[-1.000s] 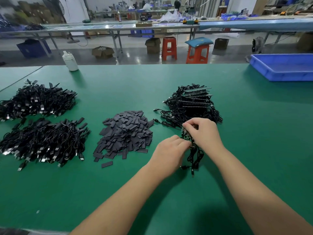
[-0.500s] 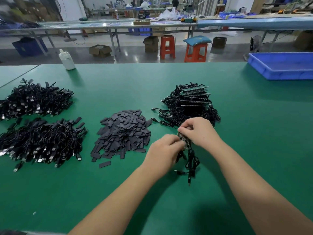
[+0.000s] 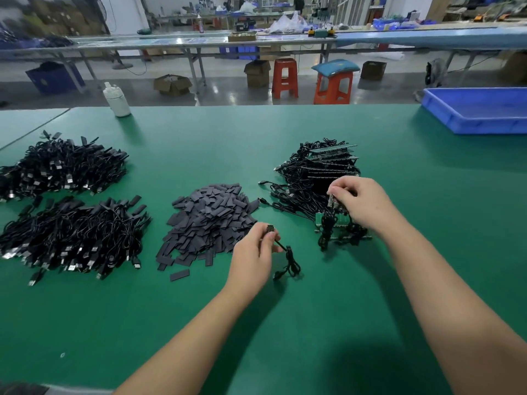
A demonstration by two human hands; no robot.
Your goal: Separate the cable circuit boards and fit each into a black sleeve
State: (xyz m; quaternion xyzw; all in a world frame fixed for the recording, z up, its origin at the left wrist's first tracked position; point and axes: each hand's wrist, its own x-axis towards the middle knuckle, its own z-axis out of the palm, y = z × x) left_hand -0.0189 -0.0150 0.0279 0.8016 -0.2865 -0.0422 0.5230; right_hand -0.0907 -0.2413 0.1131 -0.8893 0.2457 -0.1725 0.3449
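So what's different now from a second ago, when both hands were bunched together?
The hands have parted. The left hand has drawn away leftward toward the sleeve pile, pinching one separated board with its cable trailing. The right hand keeps holding the remaining strip of boards. The cable heaps look unchanged.

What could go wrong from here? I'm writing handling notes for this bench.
1. The left hand pinches one small board while its cable trails on the mat; a snag could tug the joint.
2. The right hand holds the remaining panel over tangled cables; lifting may drag neighbours along.
3. The sleeve pile is loose, so picking one sleeve single-handed could scatter others.
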